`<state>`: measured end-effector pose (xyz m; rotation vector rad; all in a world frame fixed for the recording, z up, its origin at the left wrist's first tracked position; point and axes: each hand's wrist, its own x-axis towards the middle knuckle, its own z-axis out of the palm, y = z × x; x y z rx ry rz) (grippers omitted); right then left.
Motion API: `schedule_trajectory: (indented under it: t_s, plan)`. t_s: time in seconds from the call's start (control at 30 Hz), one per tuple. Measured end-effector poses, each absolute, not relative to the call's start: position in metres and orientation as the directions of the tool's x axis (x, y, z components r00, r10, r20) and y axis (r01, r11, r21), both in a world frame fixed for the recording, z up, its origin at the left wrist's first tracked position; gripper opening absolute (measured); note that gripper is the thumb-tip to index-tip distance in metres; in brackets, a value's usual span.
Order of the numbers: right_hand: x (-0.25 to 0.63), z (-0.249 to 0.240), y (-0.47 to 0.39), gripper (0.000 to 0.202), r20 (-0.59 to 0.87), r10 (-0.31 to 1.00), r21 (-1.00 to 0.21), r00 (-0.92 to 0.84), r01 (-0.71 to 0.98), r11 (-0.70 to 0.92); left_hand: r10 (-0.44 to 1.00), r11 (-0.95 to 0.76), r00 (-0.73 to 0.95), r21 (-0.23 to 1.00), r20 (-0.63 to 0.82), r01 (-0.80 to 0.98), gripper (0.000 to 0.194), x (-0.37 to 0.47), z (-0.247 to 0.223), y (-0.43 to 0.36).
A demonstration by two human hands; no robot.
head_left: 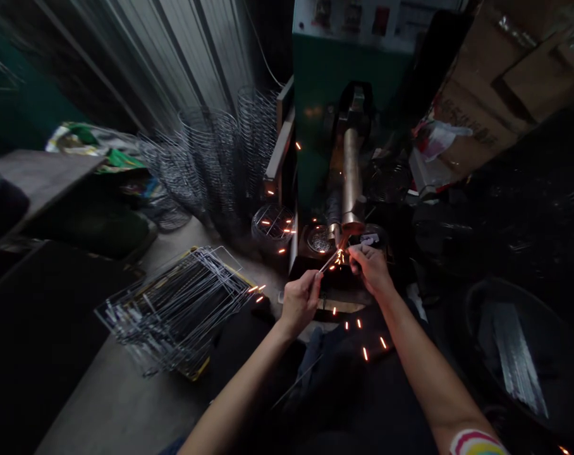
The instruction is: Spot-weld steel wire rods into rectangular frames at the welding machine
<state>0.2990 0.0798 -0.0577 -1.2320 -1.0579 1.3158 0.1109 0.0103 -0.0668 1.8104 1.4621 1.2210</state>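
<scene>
My left hand (300, 300) is closed around a thin metal rod (329, 262), whose far end points up to the right into bright sparks (339, 256). A thin line of wire also shows below that hand; whether it belongs to the same rod I cannot tell. My right hand (370, 268) is pinched just right of the sparks, and what its fingertips hold is too small and dark to name. Directly above both hands is the brass-coloured electrode arm (351, 180) of a green spot welder (315, 82). Sparks fly left and down past my wrists.
A stack of wire frames (177, 309) lies on the floor at left. Behind it stand coiled wire baskets (211, 158). Metal strips (517, 357) sit in a dark tub at right. Cardboard boxes (495, 95) fill the upper right, and a table (45, 180) stands left.
</scene>
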Motion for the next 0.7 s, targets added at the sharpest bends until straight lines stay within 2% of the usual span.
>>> schedule_trajectory:
  t_s: [0.1, 0.2, 0.27, 0.33, 0.4, 0.47, 0.53, 0.6, 0.63, 0.7]
  plan:
    - [0.307, -0.061, 0.073, 0.044, -0.136, 0.990, -0.990, 0.048, -0.039, -0.134, 0.935, -0.322, 0.033, 0.804, 0.354, 0.500, 0.026, 0.108, -0.067, 0.015]
    - [0.316, -0.072, 0.049, 0.048, -0.170, 0.985, -0.984, 0.041, 0.048, -0.172, 0.905, -0.386, 0.079, 0.730, 0.417, 0.564, 0.027, 0.107, -0.071, 0.019]
    - [0.320, -0.087, 0.022, 0.051, -0.219, 0.976, -0.964, 0.006, 0.151, -0.218, 0.866, -0.452, 0.162, 0.604, 0.473, 0.656, 0.029, 0.105, -0.075, 0.015]
    - [0.323, -0.108, -0.008, 0.052, -0.288, 0.954, -0.923, -0.083, 0.290, -0.253, 0.803, -0.546, 0.312, 0.417, 0.507, 0.727, 0.030, 0.096, -0.081, 0.005]
    - [0.326, -0.132, -0.033, 0.052, -0.383, 0.905, -0.874, -0.185, 0.390, -0.290, 0.744, -0.621, 0.464, 0.243, 0.480, 0.745, 0.028, 0.075, -0.088, -0.009]
    - [0.327, -0.154, -0.051, 0.054, -0.461, 0.859, -0.831, -0.223, 0.449, -0.329, 0.739, -0.623, 0.503, 0.172, 0.448, 0.763, 0.025, 0.040, -0.094, -0.028]
    - [0.327, -0.169, -0.063, 0.055, -0.499, 0.828, -0.800, -0.255, 0.502, -0.328, 0.793, -0.528, 0.368, 0.249, 0.485, 0.812, 0.025, -0.007, -0.097, -0.051]
    - [0.325, -0.176, -0.068, 0.055, -0.498, 0.822, -0.784, -0.277, 0.547, -0.291, 0.839, -0.324, 0.007, 0.489, 0.544, 0.810, 0.025, -0.061, -0.101, -0.072]
    - [0.325, -0.178, -0.069, 0.054, -0.492, 0.823, -0.779, -0.283, 0.564, -0.272, 0.818, -0.196, -0.243, 0.651, 0.521, 0.734, 0.024, -0.090, -0.103, -0.078]
    - [0.325, -0.177, -0.069, 0.055, -0.484, 0.828, -0.772, -0.283, 0.584, -0.251, 0.639, 0.008, -0.708, 0.918, 0.300, 0.396, 0.024, -0.144, -0.113, -0.085]
